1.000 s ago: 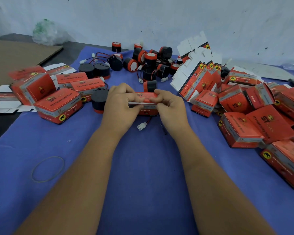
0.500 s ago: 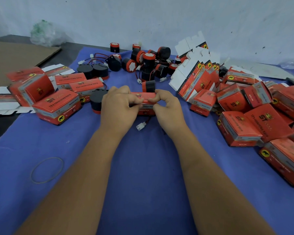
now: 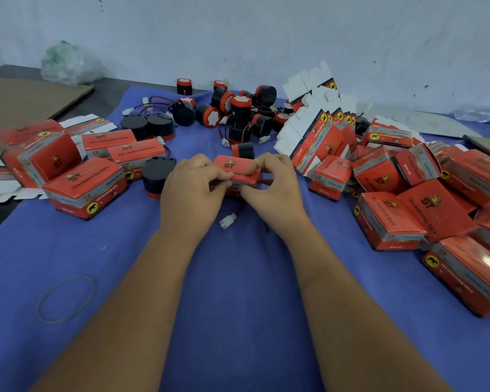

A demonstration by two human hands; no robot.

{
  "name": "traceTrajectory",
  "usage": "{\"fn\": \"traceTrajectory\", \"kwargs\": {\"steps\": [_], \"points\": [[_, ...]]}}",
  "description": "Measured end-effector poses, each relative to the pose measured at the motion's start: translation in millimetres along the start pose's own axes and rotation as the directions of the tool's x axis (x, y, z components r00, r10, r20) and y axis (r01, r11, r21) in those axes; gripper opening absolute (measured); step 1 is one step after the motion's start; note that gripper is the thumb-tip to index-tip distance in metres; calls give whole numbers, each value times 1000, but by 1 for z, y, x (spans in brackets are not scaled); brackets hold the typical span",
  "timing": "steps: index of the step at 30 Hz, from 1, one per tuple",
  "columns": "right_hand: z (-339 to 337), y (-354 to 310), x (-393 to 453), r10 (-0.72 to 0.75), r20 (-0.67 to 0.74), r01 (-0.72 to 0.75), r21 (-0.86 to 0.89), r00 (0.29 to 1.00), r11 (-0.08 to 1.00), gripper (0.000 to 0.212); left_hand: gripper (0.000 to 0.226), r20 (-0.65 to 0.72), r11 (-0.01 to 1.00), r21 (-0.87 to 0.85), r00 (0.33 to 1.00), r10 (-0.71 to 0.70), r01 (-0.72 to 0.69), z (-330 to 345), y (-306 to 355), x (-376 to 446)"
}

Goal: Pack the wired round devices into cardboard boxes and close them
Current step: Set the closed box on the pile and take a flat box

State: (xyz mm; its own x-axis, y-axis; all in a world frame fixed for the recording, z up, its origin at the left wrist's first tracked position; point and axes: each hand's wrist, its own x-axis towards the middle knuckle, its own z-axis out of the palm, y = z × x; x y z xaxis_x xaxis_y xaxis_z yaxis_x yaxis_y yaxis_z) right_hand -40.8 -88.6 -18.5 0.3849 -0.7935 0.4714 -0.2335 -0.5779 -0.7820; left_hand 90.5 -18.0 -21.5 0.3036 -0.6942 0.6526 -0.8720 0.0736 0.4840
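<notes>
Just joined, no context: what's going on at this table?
A person is boxing wired round devices. Both hands, left hand and right hand, grip one small red box over the blue cloth. A white connector on its wire hangs out below the box. Loose devices lie behind, closed boxes to both sides, flat unfolded cartons right of the devices.

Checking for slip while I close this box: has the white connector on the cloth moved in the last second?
No. The white connector keeps its place on the blue cloth, just below the hands, same offset from the black round device to its left.
</notes>
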Motion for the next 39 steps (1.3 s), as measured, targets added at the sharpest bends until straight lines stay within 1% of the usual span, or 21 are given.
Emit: {"fn": "traceTrajectory", "kwargs": {"steps": [2, 4, 5, 7, 8, 9, 11, 12, 13, 15, 17, 18, 20, 23, 26, 29, 31, 32, 35, 37, 39], "points": [[-5, -2, 2, -50, -97, 47, -40, 994, 998, 35, 14, -28, 999, -34, 1000, 11, -12, 0, 2, 1], [-14, -5, 7, -116, -263, 91, -104, 958, 990, 26, 22, -62, 997, -73, 998, -32, 28, 1, 5, 1], [-21, -5, 11, -152, -382, 98, -158, 912, 983, 21, 24, -65, 994, -92, 996, -62, 56, 1, 5, 1], [-38, -4, 18, -215, -609, 43, -284, 764, 958, 18, 22, -41, 990, -113, 995, -95, 89, 2, 3, 0], [-46, -2, 21, -221, -673, -16, -327, 706, 945, 22, 19, -20, 988, -117, 995, -102, 99, 2, 3, 0], [-52, 1, 23, -195, -698, -101, -360, 689, 928, 28, 18, 8, 987, -121, 994, -108, 108, 3, 2, -1], [-56, 7, 22, -77, -678, -309, -430, 731, 849, 46, 17, 94, 984, -117, 988, -121, 132, 4, 1, -1], [-55, 10, 19, -39, -649, -365, -475, 759, 801, 52, 17, 140, 984, -108, 982, -126, 141, 5, 1, -2], [-51, 12, 16, -37, -608, -364, -522, 793, 771, 54, 17, 176, 984, -100, 976, -125, 144, 6, 0, -2], [-42, 11, 11, -110, -483, -240, -604, 869, 760, 49, 19, 219, 986, -93, 969, -112, 135, 7, 0, -3], [-31, 10, 10, -172, -308, -79, -657, 936, 750, 38, 20, 239, 989, -88, 967, -94, 118, 8, 2, -2], [-25, 10, 10, -153, -215, -36, -681, 965, 731, 33, 20, 244, 991, -89, 966, -80, 104, 8, 5, -1], [-17, 16, 8, -34, -76, -33, -736, 996, 676, 31, 22, 250, 993, -107, 968, -22, 50, 7, 11, -1], [-17, 26, 9, 115, -30, -97, -767, 993, 634, 39, 31, 308, 986, -166, 950, 57, -6, 12, 21, -3], [-19, 27, 10, 156, -18, -107, -804, 988, 585, 57, 30, 421, 975, -217, 906, 54, 43, 19, 26, -7], [-16, 28, 10, 189, 32, -82, -821, 981, 565, 60, 26, 496, 976, -194, 868, 15, 94, 22, 22, -8], [-16, 29, 10, 214, 57, -80, -811, 975, 579, 58, 31, 535, 988, -108, 844, -37, 112, 22, 17, -7], [-16, 29, 10, 224, 58, -89, -801, 973, 592, 59, 33, 531, 994, -44, 845, -63, 102, 22, 15, -6], [-17, 29, 10, 219, 31, -121, -754, 975, 646, 66, 35, 467, 982, 179, 873, -143, 66, 18, 10, -4], [-16, 28, 9, 208, 7, -143, -706, 978, 694, 73, 35, 415, 947, 293, 874, -253, 135, 12, 4, -3], [-17, 28, 10, 185, -47, -170, -652, 982, 739, 80, 30, 333, 899, 337, 857, -393, 281, 4, -1, -2]]}}
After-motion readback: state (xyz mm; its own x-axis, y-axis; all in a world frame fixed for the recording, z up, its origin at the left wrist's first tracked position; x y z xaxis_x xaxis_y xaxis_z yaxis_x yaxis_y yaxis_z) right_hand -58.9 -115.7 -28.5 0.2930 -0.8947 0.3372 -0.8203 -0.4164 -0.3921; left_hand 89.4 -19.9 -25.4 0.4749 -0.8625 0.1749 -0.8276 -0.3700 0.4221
